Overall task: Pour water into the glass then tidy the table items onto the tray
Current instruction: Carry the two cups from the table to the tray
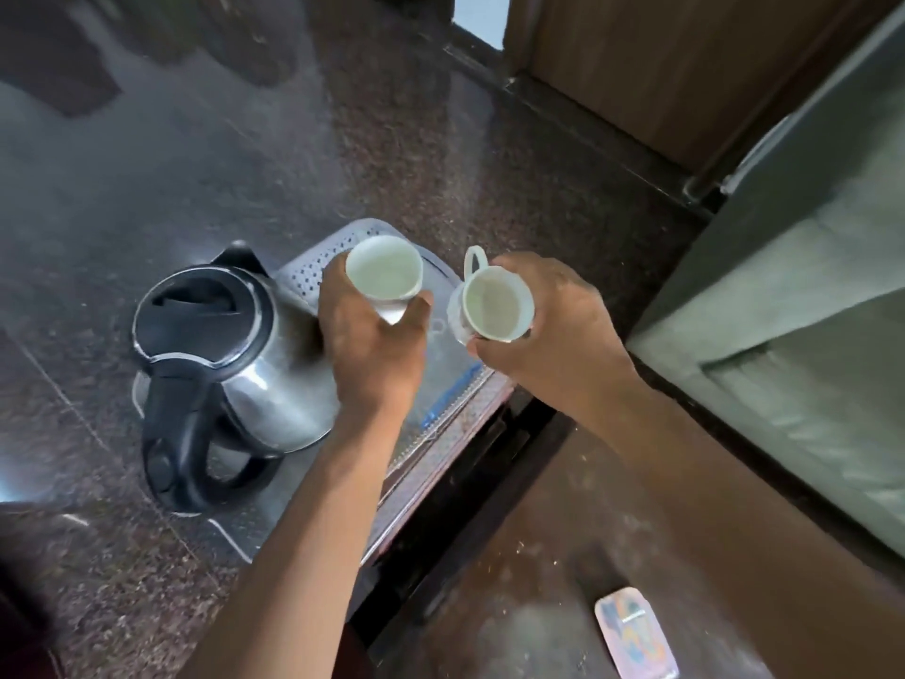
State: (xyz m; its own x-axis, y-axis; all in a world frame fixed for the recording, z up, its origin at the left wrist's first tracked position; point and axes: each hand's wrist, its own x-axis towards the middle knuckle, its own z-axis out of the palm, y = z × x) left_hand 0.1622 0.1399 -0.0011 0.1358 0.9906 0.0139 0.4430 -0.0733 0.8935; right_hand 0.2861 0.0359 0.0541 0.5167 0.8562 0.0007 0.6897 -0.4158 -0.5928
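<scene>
My left hand grips a white cup from the side, held above the tray. My right hand holds a second white cup with its handle pointing away from me, also above the tray. Both cups look empty inside. The silvery perforated tray lies on the dark stone counter at its right edge, mostly hidden under my hands and arms. A steel electric kettle with a black lid and handle stands on the tray's left part, lid closed. No glass shows.
The dark granite counter stretches left and back. Its edge drops off just right of the tray. Below lie a brown floor and a small colourful card. A grey-green appliance stands at the right, a wooden door behind.
</scene>
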